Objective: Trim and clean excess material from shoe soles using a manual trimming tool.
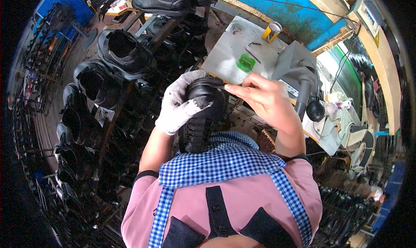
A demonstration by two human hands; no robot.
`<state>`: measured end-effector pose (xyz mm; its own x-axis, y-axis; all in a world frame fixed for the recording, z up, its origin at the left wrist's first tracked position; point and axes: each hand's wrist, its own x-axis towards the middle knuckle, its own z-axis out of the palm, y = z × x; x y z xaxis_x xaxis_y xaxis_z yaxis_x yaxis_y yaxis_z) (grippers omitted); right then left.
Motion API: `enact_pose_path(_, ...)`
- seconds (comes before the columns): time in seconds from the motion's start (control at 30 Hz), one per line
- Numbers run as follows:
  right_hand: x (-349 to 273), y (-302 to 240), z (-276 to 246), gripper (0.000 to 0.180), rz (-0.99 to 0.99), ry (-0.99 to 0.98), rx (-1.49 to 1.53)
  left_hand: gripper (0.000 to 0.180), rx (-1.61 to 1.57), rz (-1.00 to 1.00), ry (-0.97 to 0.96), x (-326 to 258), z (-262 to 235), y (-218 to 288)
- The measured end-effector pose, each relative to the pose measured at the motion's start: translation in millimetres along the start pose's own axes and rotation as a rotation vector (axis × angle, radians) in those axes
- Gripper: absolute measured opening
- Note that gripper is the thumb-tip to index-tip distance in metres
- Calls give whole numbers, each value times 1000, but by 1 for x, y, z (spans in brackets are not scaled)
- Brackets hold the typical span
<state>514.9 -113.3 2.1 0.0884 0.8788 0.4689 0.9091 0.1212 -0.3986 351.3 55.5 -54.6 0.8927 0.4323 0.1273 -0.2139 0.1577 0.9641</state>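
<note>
In front of my chest is a black lace-up shoe (206, 102), its toe pointing away from me and its laced part against my checked apron. My left hand (175, 102), in a whitish glove with dark-stained fingertips, is closed around the toe end. My bare right hand (271, 100) reaches in from the right, its thumb and fingertips pinched together at the right edge of the toe. Whatever lies between those fingertips is too small and dark to make out. The underside of the shoe is hidden.
Several black shoes (123, 53) stand on a rack along my left. Ahead to the right, a grey-white table (223, 59) carries a green object (246, 63), a thin pointed tool (252, 55) and a yellow roll or can (271, 32). A grey pipe (304, 94) stands beside it.
</note>
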Motion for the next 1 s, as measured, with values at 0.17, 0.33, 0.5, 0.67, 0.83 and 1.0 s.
enact_pose_path(0.17, -3, 3, 9, 36, 29, 34, 66, 62, 32, 21, -1, 0, -2, -2)
enact_pose_path(0.33, -6, 6, 12, 34, 108, 88, 58, 64, 1, -4, 9, -2, -5, -7)
enact_pose_path(0.5, -6, -2, 1, 35, 45, -20, 67, 64, 33, -6, 20, -4, -4, -4)
enact_pose_path(0.67, -1, -5, 5, 35, 29, 0, 30, 64, 17, -4, 35, -2, 0, -1)
enact_pose_path(0.83, -8, -1, 24, 33, 70, 41, 124, 63, 55, 16, 54, -3, -4, -4)
enact_pose_path(1.0, -14, 2, 39, 29, 136, 117, 321, 64, 21, 10, 51, -5, -3, -5)
